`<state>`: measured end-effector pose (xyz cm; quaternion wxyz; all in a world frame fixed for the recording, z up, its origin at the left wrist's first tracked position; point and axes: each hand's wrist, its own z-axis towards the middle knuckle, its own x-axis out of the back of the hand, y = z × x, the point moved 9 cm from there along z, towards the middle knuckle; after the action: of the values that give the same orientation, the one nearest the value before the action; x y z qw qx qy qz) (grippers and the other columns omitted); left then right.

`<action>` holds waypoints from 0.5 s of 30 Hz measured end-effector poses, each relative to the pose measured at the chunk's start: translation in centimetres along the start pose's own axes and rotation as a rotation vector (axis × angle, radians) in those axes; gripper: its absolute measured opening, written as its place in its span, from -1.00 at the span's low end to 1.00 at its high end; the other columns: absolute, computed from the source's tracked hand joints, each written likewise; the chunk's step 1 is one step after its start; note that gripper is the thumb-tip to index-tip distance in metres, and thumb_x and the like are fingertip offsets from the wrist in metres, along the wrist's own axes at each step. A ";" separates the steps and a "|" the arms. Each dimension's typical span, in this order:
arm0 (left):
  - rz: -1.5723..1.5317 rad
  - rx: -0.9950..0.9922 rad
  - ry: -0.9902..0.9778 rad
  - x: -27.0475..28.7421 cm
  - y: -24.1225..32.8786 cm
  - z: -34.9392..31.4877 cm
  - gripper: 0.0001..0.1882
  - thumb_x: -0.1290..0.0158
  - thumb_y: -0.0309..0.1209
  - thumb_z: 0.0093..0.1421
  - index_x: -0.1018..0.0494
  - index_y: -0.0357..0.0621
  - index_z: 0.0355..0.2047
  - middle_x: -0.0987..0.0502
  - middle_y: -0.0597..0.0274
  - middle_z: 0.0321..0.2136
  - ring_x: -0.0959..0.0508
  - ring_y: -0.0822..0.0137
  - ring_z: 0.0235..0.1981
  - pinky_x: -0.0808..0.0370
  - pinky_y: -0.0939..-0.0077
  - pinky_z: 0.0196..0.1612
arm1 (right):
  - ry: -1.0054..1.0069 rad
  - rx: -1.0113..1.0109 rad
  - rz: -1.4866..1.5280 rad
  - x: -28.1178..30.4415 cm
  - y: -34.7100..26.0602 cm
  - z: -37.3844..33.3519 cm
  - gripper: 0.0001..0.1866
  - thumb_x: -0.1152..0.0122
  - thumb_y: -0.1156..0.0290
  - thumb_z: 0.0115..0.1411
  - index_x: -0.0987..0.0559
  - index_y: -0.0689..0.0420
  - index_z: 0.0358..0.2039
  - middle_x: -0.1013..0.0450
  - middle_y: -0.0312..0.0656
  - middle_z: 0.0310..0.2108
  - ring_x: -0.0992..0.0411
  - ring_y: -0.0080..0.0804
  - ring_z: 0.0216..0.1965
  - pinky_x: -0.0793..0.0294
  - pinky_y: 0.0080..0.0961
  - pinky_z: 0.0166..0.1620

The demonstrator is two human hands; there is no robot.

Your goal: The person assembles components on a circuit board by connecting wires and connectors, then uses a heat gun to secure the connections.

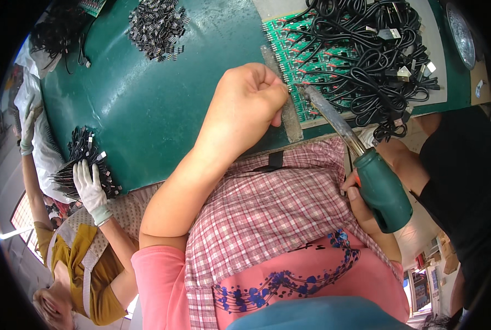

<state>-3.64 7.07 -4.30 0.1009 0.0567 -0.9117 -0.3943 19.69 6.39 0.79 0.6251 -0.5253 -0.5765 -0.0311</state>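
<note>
My left hand is closed in a pinch at the left edge of a row of green circuit boards. Whatever lies between its fingertips is hidden. My right hand grips a soldering iron by its thick green handle. The iron's dark tip rests at or just above the boards, a little right of my left fingers; contact is unclear. Red and black leads run from the boards into bundled black cables with metal plugs. A worn flat strip runs along the boards' left edge, partly behind my left hand.
Small metal connectors lie heaped on the green tabletop. A round metal dish sits at the far right. At left, a co-worker's gloved hand touches a cable bundle. Another person's arm is close on the right.
</note>
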 end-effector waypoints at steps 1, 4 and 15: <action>0.001 0.000 -0.001 0.0 0.0 -0.1 -0.86 0.02 -0.47 0.07 -0.45 -0.32 -0.52 -0.45 0.29 -0.74 -0.36 0.54 -0.69 -0.27 0.61 -0.60 | 0.001 0.001 -0.001 0.0 0.0 0.0 -0.76 -0.33 0.32 -0.08 -0.61 0.01 -0.32 -0.51 -0.22 -0.40 -0.49 -0.23 -0.36 -0.49 -0.35 -0.34; 0.000 -0.006 -0.012 -0.1 0.0 -0.1 -0.86 0.02 -0.48 0.07 -0.45 -0.32 -0.52 -0.45 0.29 -0.74 -0.37 0.54 -0.69 -0.27 0.61 -0.60 | -0.039 -0.016 0.040 -0.3 0.1 -0.2 -0.76 -0.32 0.33 -0.07 -0.61 0.03 -0.32 -0.52 -0.21 -0.40 -0.49 -0.22 -0.36 -0.49 -0.37 -0.34; 0.015 -0.019 -0.011 0.0 -0.2 0.1 -0.87 -0.02 -0.42 0.16 -0.44 -0.22 -0.47 -0.40 0.40 -0.75 -0.26 0.64 -0.76 -0.15 0.73 -0.69 | 0.015 -0.046 0.093 -0.6 1.0 -0.5 -0.76 -0.32 0.30 -0.06 -0.62 0.01 -0.32 -0.51 -0.19 -0.37 -0.50 -0.25 -0.40 -0.50 -0.38 -0.35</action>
<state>-3.71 6.98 -4.53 0.0995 0.0467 -0.9088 -0.4026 20.48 6.18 -0.16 0.6181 -0.5654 -0.5458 -0.0190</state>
